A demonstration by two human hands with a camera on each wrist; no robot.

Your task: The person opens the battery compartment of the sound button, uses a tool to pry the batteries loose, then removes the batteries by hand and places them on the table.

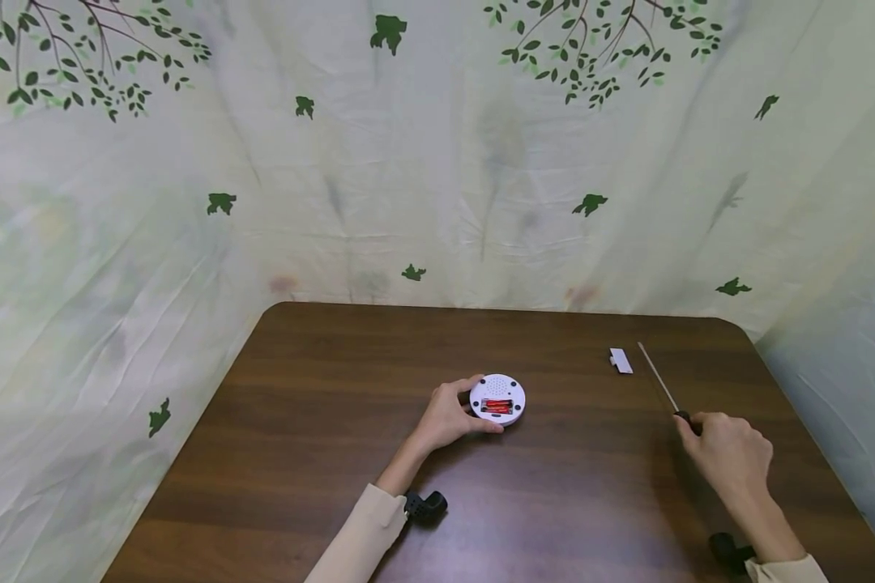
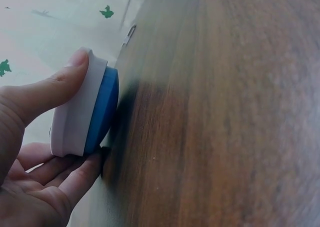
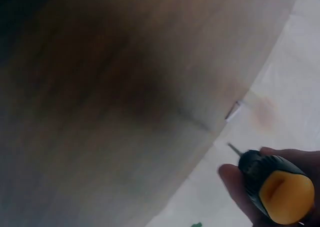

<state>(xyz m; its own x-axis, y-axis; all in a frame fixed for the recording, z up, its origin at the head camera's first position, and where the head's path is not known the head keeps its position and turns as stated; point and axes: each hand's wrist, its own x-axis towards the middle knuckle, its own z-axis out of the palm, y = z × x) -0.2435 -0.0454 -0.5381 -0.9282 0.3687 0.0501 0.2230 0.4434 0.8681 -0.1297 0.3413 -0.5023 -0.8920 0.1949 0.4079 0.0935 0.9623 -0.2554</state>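
My left hand (image 1: pixel 445 417) grips a small round white device (image 1: pixel 506 386) by its edge, thumb on one side and fingers on the other. Its underside faces up, and two red batteries (image 1: pixel 497 406) sit in the uncovered compartment. In the left wrist view the device (image 2: pixel 75 112) shows a blue domed part (image 2: pixel 103 109) turned to the table. Over the table's right side my right hand (image 1: pixel 732 453) holds a screwdriver (image 1: pixel 658 374) with a long thin shaft. Its black and orange handle (image 3: pixel 285 194) shows in the right wrist view.
A small white battery cover (image 1: pixel 621 361) lies on the brown wooden table (image 1: pixel 379 348), left of the screwdriver's tip. Behind the table hangs a pale cloth (image 1: pixel 452 162) printed with green leaves. Dark wrist cameras (image 1: pixel 426 508) are strapped at both wrists.
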